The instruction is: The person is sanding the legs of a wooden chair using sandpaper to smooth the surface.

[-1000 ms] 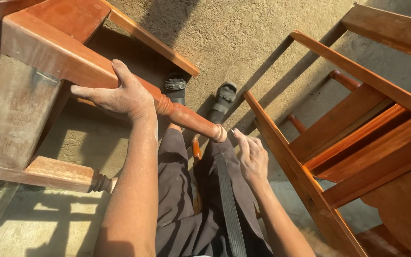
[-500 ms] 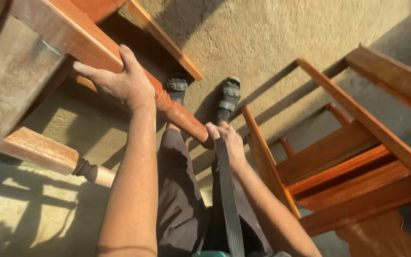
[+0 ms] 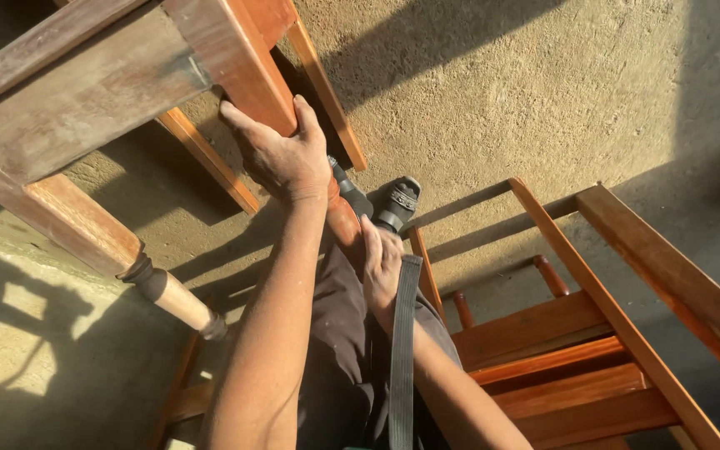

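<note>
Your right hand has slid up along the turned table leg – fingers curled around its lower end, just below your left hand clamped higher – leg slanting toward the sandals.

The table leg is wood with a warm reddish varnish, smooth and slightly glossy where sun strikes it. The table's underside panel is bare, dull wood, greyish and scuffed. The chair frame nearby is wood too, orange-brown and lacquered. The floor is rough, grainy concrete, matt. The strap looks like dark woven webbing.
</note>
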